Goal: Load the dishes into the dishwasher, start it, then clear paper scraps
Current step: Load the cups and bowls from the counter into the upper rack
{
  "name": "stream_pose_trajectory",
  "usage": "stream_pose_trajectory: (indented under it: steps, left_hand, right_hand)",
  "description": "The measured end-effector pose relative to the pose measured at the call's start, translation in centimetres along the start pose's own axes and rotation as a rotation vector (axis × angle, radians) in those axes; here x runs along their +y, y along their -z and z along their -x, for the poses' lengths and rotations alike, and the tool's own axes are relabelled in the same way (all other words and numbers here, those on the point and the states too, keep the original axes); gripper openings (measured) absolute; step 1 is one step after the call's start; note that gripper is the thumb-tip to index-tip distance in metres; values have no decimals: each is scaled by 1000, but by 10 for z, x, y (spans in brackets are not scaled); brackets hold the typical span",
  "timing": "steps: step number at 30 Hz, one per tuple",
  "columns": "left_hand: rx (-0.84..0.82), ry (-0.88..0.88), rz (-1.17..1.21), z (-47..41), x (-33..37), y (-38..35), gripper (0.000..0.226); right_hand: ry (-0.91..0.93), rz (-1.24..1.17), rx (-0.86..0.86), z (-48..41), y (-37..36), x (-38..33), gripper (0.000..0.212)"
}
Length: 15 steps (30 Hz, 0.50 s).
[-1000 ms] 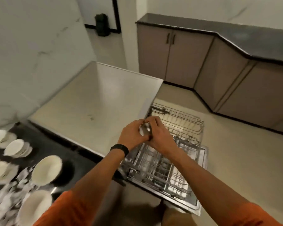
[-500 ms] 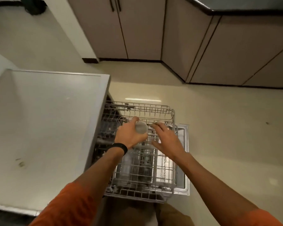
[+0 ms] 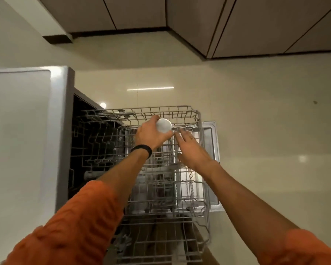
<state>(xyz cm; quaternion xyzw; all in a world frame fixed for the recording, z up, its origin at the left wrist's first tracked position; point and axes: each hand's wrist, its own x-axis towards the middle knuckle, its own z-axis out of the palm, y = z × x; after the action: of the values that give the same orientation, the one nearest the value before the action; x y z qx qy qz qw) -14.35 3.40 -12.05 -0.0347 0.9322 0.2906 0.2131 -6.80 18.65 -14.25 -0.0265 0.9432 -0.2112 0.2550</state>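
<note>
My left hand grips a small white cup, bottom up, over the far part of the pulled-out upper wire rack of the open dishwasher. My right hand hovers just right of the cup with its fingers straight, the fingertips at the rack wires beside it. A lower rack shows through the wires beneath. The dishwasher door lies open flat below the racks.
The steel top of the dishwasher fills the left side. Brown cabinet fronts run along the far side and right. Pale floor stretches to the right of the racks.
My view has tilted down onto the racks. Both hands held the cup together a second ago; the right hand has let go and spread out, and the left hand has carried the cup lower over the rack.
</note>
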Motion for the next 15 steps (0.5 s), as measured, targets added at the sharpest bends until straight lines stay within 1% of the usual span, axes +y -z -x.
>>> stream_pose_trajectory:
  steps: [4, 6, 8, 11, 15]
  left_hand:
    - [-13, -3, 5, -32, -16, -32, 77]
    - [-12, 0, 15, -38, -21, -45, 72]
    - [9, 0, 11, -44, -26, -56, 68]
    - [49, 5, 12, -50, -31, -68, 72]
    - [8, -8, -15, -57, -35, -76, 54]
  right_hand:
    - [-48, 19, -51, -37, -17, 10, 83]
    - [-58, 57, -66, -49, -23, 15, 82]
    - [-73, 86, -100, -58, -27, 21, 82]
    - [-96, 109, -170, -65, -29, 29, 87]
    - [-132, 107, -214, -70, -30, 34, 89]
